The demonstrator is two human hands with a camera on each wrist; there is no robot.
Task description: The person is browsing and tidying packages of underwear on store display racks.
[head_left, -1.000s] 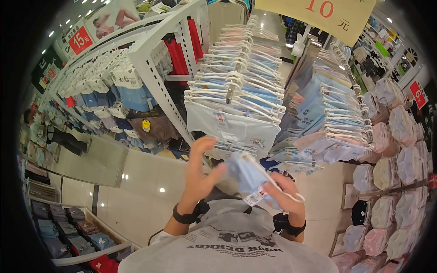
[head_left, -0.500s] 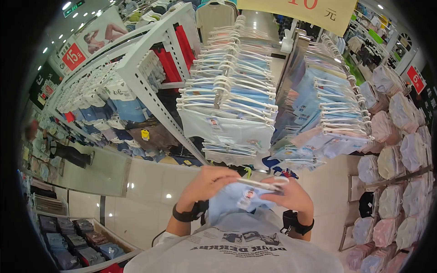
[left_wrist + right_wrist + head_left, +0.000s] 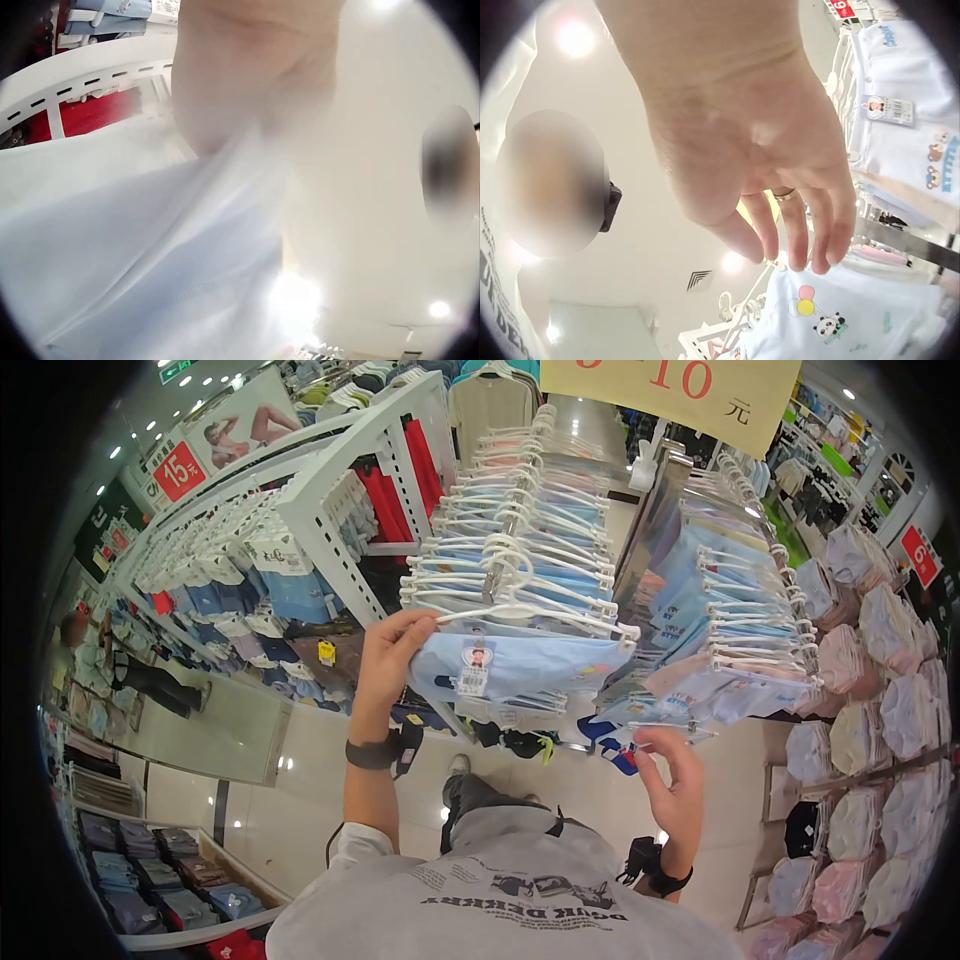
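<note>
A light blue garment (image 3: 540, 662) with a printed tag (image 3: 474, 668) is clipped to a white hanger (image 3: 520, 612) at the front of the middle rack, its hook by the rail end. My left hand (image 3: 385, 670) pinches the garment's upper left corner at the hanger end. Blurred pale fabric (image 3: 187, 247) spreads below my left hand (image 3: 255, 67) in the left wrist view. My right hand (image 3: 675, 785) is off the garment, lower right of it, with fingers loosely bent. The right wrist view has a panda and balloon print on blue cloth (image 3: 855, 311) beyond my empty right hand (image 3: 757, 142).
A second rack of hanging garments (image 3: 730, 610) stands to the right, and packed wall displays (image 3: 845, 825) beyond it. A white perforated frame (image 3: 335, 540) rises on the left. Bins of folded clothes (image 3: 165, 870) lie lower left. A yellow price sign (image 3: 680, 400) hangs above.
The blue garment and hanger have moved from near my chest up to the rack front. My left hand has gone up with it; my right hand has let go and shifted right.
</note>
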